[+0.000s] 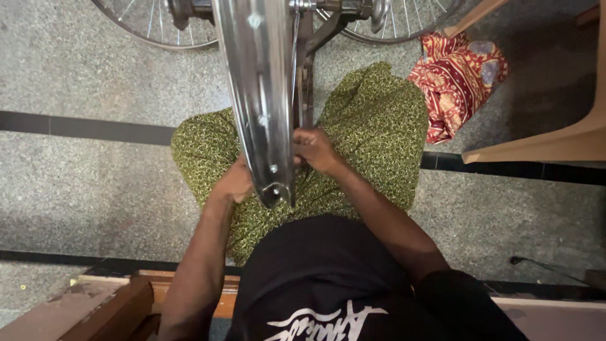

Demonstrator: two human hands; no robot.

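A shiny metal wheel rim (260, 95) runs edge-on from the top of the view down to my lap. My left hand (235, 183) is under its left side near the lower end, partly hidden by the rim. My right hand (314, 150) grips at the rim's right edge, fingers curled around thin spokes (297, 76) there. Both hands rest over my green patterned trousers (372, 126). What the left fingers hold is hidden.
Two spoked wheels (151, 25) of a stand or bicycle lie at the top. A red patterned cloth (457, 79) sits on the speckled floor (82, 170) at right, beside a tan plastic chair (568, 139). Wooden boards (107, 303) lie at bottom left.
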